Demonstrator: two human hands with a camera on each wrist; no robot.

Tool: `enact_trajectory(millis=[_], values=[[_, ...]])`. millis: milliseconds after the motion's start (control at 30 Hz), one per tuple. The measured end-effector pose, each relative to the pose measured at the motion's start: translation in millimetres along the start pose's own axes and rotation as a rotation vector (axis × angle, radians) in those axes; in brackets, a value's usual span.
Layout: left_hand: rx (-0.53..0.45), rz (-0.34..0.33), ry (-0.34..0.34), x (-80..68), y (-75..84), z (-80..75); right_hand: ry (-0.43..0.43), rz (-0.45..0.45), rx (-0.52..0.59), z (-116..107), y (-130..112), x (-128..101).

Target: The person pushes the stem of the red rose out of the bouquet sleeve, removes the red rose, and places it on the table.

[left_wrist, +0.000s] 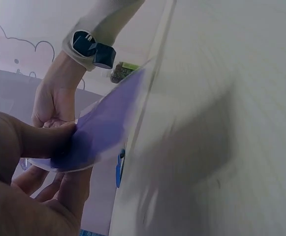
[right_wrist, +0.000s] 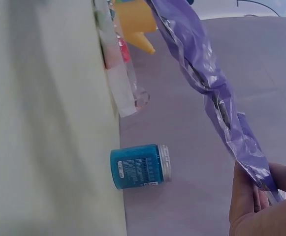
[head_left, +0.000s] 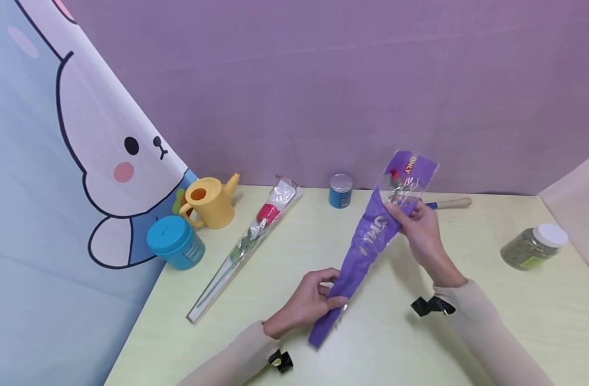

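Pale yellow-green table [head_left: 419, 343], purple backdrop wall [head_left: 323, 80].
Purple plastic cone-shaped flower sleeve [head_left: 366, 244] is pinched by left hand [head_left: 306, 303] at narrow tip, by right hand [head_left: 422, 230] near open mouth; long axis diagonal, mouth pointed up-right.

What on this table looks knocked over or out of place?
The green-filled jar with the white lid lies on its side near the right edge of the table; nothing seems spilled. The other two jars stand upright. The purple flower sleeve is simply held between the left hand and right hand.

Purple sleeve [head_left: 371, 241], white lettering; yellow watering can [head_left: 211, 202]; blue jar [head_left: 176, 242]; red rose [head_left: 268, 213].
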State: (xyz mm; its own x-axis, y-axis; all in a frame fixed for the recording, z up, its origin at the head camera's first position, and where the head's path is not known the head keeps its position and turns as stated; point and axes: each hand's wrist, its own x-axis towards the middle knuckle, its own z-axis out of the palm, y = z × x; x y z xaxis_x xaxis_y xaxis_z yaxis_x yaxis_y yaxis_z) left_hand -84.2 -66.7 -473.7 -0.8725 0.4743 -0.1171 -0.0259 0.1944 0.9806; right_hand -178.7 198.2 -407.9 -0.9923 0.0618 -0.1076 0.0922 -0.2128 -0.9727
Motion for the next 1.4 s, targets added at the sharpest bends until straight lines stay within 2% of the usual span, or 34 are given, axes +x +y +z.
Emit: enact_trajectory(millis=[267,500,567,767,967,1200,1400], values=[[-0.025,0.01,0.011,3.4,1.1,-0.9,-0.026,0.009,-0.123,6.2,9.5,-4.0],[-0.013,0.014,0.027,5.0,1.3,-0.9,-0.061,0.014,-0.305,7.8,17.0,-8.6],[-0.009,0.007,0.03,4.9,1.3,-0.6,-0.067,0.018,-0.312,7.9,18.7,-9.3],[0.035,0.004,0.029,2.6,2.5,-0.2,-0.061,0.013,-0.258,8.5,19.2,-10.6],[0.08,0.014,-0.024,-0.3,1.4,0.3,-0.028,0.02,-0.171,7.0,15.3,-9.9],[0.083,0.017,-0.041,-2.7,1.0,0.1,0.017,0.025,-0.052,5.1,5.2,-6.3],[0.075,0.013,-0.069,-6.2,-0.1,0.5,0.026,-0.019,0.068,1.6,-3.0,-1.4]])
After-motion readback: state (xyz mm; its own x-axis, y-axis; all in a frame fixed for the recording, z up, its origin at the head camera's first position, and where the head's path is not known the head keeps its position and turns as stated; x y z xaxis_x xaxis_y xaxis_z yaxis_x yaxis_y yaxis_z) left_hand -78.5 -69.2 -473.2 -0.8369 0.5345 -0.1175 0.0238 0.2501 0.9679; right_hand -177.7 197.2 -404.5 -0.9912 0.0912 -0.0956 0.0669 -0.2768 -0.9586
